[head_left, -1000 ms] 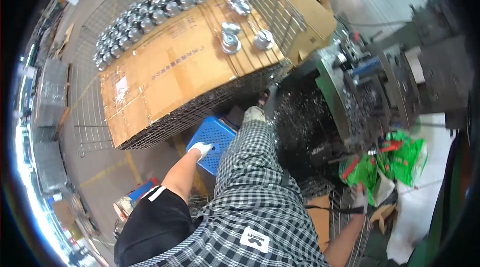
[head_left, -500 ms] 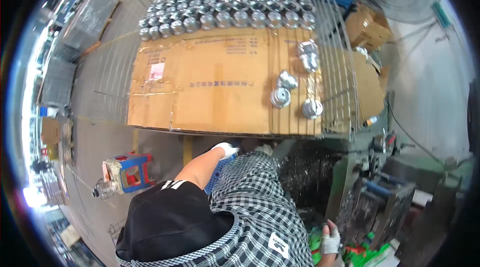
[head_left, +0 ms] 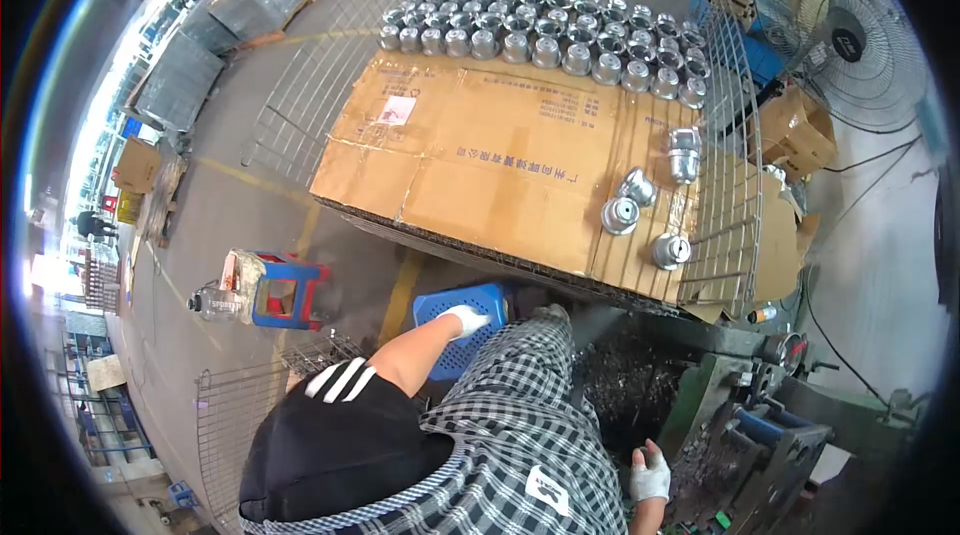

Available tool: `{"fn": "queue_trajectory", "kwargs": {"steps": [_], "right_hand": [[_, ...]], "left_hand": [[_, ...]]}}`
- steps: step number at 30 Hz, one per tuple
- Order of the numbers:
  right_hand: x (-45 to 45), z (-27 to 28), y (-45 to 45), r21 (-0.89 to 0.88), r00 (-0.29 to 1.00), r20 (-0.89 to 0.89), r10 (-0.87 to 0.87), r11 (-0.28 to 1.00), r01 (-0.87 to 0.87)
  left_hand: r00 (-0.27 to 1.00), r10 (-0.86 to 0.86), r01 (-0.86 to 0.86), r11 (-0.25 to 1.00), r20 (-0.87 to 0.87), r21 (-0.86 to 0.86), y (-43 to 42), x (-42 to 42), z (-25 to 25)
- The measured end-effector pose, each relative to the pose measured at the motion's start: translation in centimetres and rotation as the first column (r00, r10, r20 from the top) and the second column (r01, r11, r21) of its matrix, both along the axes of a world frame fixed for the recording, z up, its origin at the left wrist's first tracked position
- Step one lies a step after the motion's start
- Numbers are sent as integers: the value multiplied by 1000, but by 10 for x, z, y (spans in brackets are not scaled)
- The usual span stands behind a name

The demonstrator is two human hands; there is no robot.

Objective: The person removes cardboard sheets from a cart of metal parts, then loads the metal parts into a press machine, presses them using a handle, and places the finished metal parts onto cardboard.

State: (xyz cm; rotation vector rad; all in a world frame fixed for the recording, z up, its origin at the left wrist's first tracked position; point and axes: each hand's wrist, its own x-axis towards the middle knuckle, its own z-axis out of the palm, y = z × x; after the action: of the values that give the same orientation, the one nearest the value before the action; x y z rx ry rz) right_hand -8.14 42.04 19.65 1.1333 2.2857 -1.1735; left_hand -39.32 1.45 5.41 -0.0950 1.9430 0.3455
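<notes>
Currently, your left hand (head_left: 465, 321) touches the blue stool (head_left: 452, 361), its grip unclear; your right hand (head_left: 650, 478), loosely open, seemingly empty, has the stool at 10 o'clock.

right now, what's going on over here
A person in a black-and-white checked apron has their left hand, in a white glove, on a blue perforated plastic stool. Their right hand, also gloved, is raised and holds nothing visible. Beyond, rows of shiny silver metal cups stand on brown printed cardboard inside a wire cage, with a few loose ones nearer the right side.
</notes>
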Motion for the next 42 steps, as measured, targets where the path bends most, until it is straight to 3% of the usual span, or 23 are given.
{"fn": "queue_trajectory", "kwargs": {"steps": [2, 4, 7, 9, 10, 13, 15, 17, 19, 21, 22, 25, 31, 32, 35, 42], "right_hand": [[-7, 12, -5, 46, 996, 55, 70, 996, -73], [-3, 12, -8, 50, 990, 100, 98, 993, -103], [2, -3, -10, 3, 985, 82, 152, 988, -153], [-13, 0, -12, -2, 968, 128, 215, 976, -217], [-18, -8, -11, -4, 966, 119, 231, 973, -232], [-48, -2, -14, 24, 946, 137, 295, 953, -301], [-87, 16, -23, 57, 942, 157, 296, 950, -308], [-126, 22, -28, 57, 930, 201, 308, 944, -325], [-183, 33, -38, 45, 934, 200, 295, 950, -309], [-216, 33, -44, 21, 942, 185, 281, 957, -290], [-231, 36, -47, 23, 943, 194, 270, 960, -280], [-268, 42, -60, 23, 958, 213, 195, 979, -204], [-292, 47, -76, -42, 909, 355, 216, 976, -215], [-308, 59, -79, -42, 884, 406, 233, 971, -236], [-332, 62, -74, -17, 835, 462, 298, 945, -328], [-405, 50, -34, -25, 862, 356, 360, 926, -376]], "left_hand": [[995, -77, 78, 997, 56, -4, -35, 32, -33], [992, 126, -126, 991, -12, -38, -55, 56, -16], [975, 223, -224, 968, -20, -116, -80, 62, -19], [964, 265, -267, 960, -35, -90, -76, 48, 5], [959, 278, -281, 958, -55, -64, -82, 44, -11], [962, 222, -229, 973, -157, -22, -73, 8, -1], [948, 299, -298, 954, -114, 20, -61, -26, 6], [967, 245, -242, 969, -75, 46, -67, -60, -24], [926, 370, -355, 920, -71, 164, -71, -110, -35], [882, 471, -466, 877, -15, 119, -60, -149, 1], [912, 411, -406, 901, -3, 151, -79, -164, -23], [885, 466, -465, 883, 2, 66, -102, -219, -32], [734, 677, -671, 735, -46, 99, -114, -300, -36], [766, 643, -642, 761, 28, 96, -122, -311, -56], [791, 611, -609, 781, 30, 138, -109, -327, -64], [798, 602, -590, 770, 29, 245, -71, -348, -52]]}}
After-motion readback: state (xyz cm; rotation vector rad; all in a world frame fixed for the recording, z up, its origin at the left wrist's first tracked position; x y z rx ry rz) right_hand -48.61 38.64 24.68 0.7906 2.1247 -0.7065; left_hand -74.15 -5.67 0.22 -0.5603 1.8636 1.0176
